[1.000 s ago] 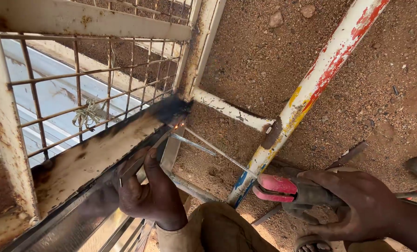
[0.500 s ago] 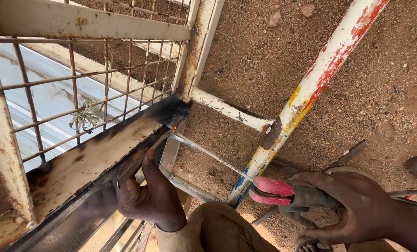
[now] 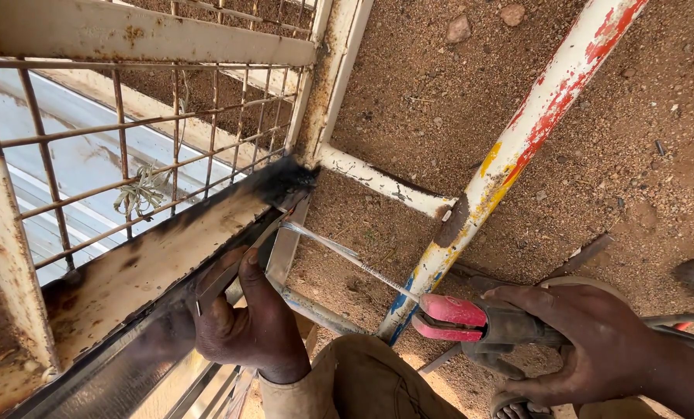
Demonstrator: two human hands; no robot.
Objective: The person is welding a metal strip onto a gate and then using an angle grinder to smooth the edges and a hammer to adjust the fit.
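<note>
The right hand (image 3: pixel 595 341) is wrapped tight around the dark grip of an electrode holder (image 3: pixel 479 322), whose pink-red clamp end points left. From that clamp a thin welding rod (image 3: pixel 347 256) runs up and to the left, its far tip touching the blackened corner joint (image 3: pixel 289 182) where a rusty flat metal bar (image 3: pixel 153 268) meets the upright of a cream-painted frame (image 3: pixel 331 70). The left hand (image 3: pixel 242 326) curls its fingers around a narrow metal strip (image 3: pixel 242 260) lying along the lower edge of that bar, thumb pressed against it, just below the joint. A wire mesh panel (image 3: pixel 145 147) fills the frame to the left, with a dry sprig caught in it. A white pipe (image 3: pixel 518 147) with red, yellow and blue paint patches slants from the upper right down to between the 2 hands, crossing a shorter white tube (image 3: pixel 378 182). Everything lies on sandy, pebbly ground (image 3: pixel 634 178). A tan sleeve or trouser leg (image 3: pixel 362 384) shows at the bottom centre.
</note>
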